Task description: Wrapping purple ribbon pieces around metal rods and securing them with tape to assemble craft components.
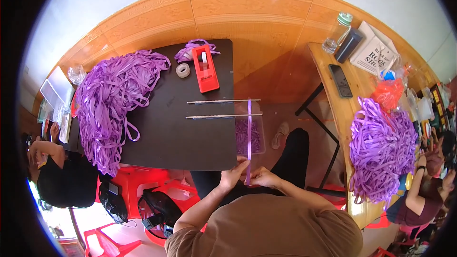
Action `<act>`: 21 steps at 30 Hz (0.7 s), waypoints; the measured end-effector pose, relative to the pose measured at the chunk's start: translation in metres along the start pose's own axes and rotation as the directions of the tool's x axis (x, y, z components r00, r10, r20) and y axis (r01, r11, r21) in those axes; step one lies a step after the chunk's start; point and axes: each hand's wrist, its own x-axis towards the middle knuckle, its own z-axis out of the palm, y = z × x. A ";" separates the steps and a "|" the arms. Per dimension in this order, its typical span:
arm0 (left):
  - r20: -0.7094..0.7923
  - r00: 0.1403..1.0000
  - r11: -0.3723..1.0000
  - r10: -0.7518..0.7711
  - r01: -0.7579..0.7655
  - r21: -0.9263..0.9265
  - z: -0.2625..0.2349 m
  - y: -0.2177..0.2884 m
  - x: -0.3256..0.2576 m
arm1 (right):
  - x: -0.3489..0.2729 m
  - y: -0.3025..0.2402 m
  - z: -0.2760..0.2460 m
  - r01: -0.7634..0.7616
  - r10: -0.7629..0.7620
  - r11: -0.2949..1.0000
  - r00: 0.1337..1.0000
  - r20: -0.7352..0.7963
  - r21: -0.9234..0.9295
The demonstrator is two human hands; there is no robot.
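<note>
A narrow purple ribbon point(249, 138) stretches from two thin sticks, the far stick point(223, 101) and the near stick point(223, 116), straight back toward me. Both sticks lie on the dark table point(166, 147) and jut past its right edge, and the ribbon crosses their protruding ends. My left hand point(232, 176) is closed with its fingertips on the ribbon's near part, by the table corner. To its right, my right hand point(267, 178) pinches the ribbon close to its lower end. The fingertips are small, so the exact grip is hard to see.
A large purple ribbon heap point(112, 100) covers the table's left. Behind the sticks are a red tape dispenser point(207, 78) and a tape roll point(183, 70). A clear bin point(259, 148) holds purple pieces below. The wooden table point(328, 85) at right bears another ribbon pile point(381, 152). People sit at both sides.
</note>
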 end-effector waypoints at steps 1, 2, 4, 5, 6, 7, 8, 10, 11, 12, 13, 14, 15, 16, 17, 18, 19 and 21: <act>-0.001 1.000 1.000 0.001 -0.001 0.000 0.005 0.002 0.000 | -0.001 -0.002 0.001 0.000 0.000 1.000 1.000 0.001 -0.001; -0.062 0.998 0.991 -0.012 0.003 -0.133 0.011 0.004 0.001 | -0.001 -0.003 0.003 -0.020 0.020 1.000 1.000 -0.018 -0.022; -0.121 0.992 0.965 -0.030 -0.003 -0.262 0.013 0.006 0.002 | 0.000 -0.005 0.002 -0.038 0.037 0.998 0.999 -0.036 -0.044; -0.091 0.996 0.988 -0.004 -0.010 -0.154 0.010 0.006 0.002 | 0.001 -0.003 0.001 -0.046 0.045 0.998 0.999 -0.014 -0.052; -0.058 0.998 0.999 0.019 -0.022 -0.045 0.009 0.006 0.003 | 0.002 -0.002 0.000 -0.053 0.053 0.997 0.999 0.007 -0.060; -0.058 0.998 0.999 0.020 -0.023 -0.045 0.009 0.005 0.004 | 0.004 0.001 -0.002 -0.051 0.052 0.997 0.999 0.007 -0.061; -0.036 0.999 0.999 0.034 -0.035 -0.033 0.008 0.003 0.005 | 0.005 0.004 -0.003 -0.051 0.051 0.997 0.999 0.002 -0.065; -0.011 0.999 0.999 0.045 -0.045 -0.023 0.010 0.009 0.007 | 0.007 0.010 -0.005 -0.052 0.052 0.996 0.999 -0.005 -0.067; -0.001 1.000 0.997 0.007 -0.007 -0.081 0.010 0.012 0.007 | 0.007 0.013 -0.006 -0.029 0.027 0.995 0.999 -0.024 -0.093; 0.009 0.999 0.990 -0.030 0.031 -0.138 0.010 0.016 0.007 | 0.007 0.010 -0.006 -0.006 0.002 0.993 0.999 -0.041 -0.120; 0.009 0.999 0.990 -0.031 0.032 -0.138 0.009 0.018 0.007 | 0.007 0.007 -0.005 -0.007 0.002 0.993 0.999 -0.041 -0.120; 0.029 0.999 0.996 -0.039 0.041 -0.082 0.007 0.018 0.008 | 0.006 0.004 -0.004 -0.005 -0.001 0.991 0.999 -0.052 -0.130; 0.048 0.998 0.998 -0.047 0.049 -0.025 0.005 0.018 0.008 | 0.004 -0.002 -0.003 -0.004 -0.005 0.990 0.998 -0.062 -0.141; 0.048 0.998 0.998 -0.048 0.050 -0.027 0.003 0.018 0.008 | 0.003 -0.005 -0.004 -0.006 -0.003 0.990 0.998 -0.062 -0.141; 0.047 0.997 0.997 -0.068 0.069 -0.016 0.001 0.017 0.007 | 0.001 -0.009 -0.006 0.038 -0.046 0.983 0.998 -0.043 -0.182; 0.046 0.995 0.996 -0.086 0.087 -0.006 -0.001 0.017 0.006 | 0.000 -0.012 -0.011 0.082 -0.090 0.972 0.996 -0.023 -0.222; 0.045 0.995 0.996 -0.086 0.087 -0.007 -0.001 0.017 0.006 | 0.000 -0.012 -0.021 0.113 -0.128 0.966 0.990 -0.053 -0.233; 0.098 0.994 0.999 -0.053 0.051 0.019 -0.002 0.021 0.004 | 0.001 -0.016 -0.038 0.146 -0.202 0.971 0.925 -0.323 -0.189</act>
